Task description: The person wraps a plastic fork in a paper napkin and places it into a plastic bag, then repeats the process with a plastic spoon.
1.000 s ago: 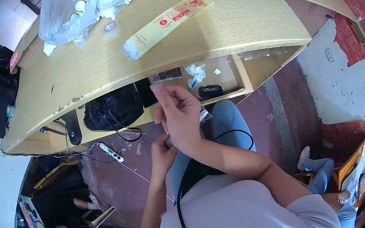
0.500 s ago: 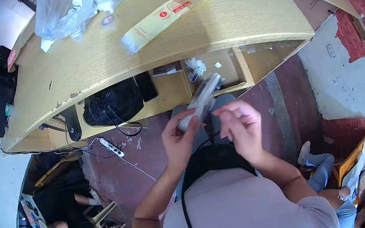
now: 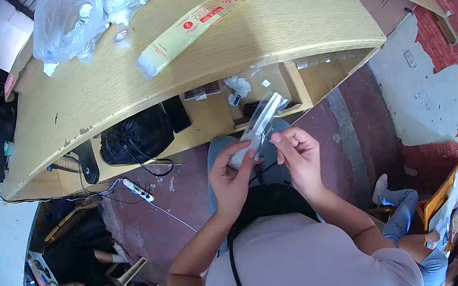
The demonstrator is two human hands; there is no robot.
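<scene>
A clear plastic packet (image 3: 265, 115) with white, stick-like contents is held above the lap, in front of the open drawer. My left hand (image 3: 233, 175) is closed on its lower end, thumb on top. Beside the packet's right edge is my right hand (image 3: 300, 161), its thumb and index finger pinched together; whatever lies between those fingertips is too small to make out. On the desk top (image 3: 294, 23) a yellow packet with red print (image 3: 195, 30) lies at a slant, near a roll of clear tape (image 3: 123, 37).
Plastic bags (image 3: 67, 27) sit at the desk's upper left. Under the top, a black bag (image 3: 134, 137) and an open drawer (image 3: 298, 86) with crumpled tissue show. A power strip (image 3: 138, 189) lies on the floor. One person sits at lower left, another at lower right.
My right hand's fingers have come closer together beside the clear packet, which has tilted slightly. The desk and its items have shifted a little left in view.
</scene>
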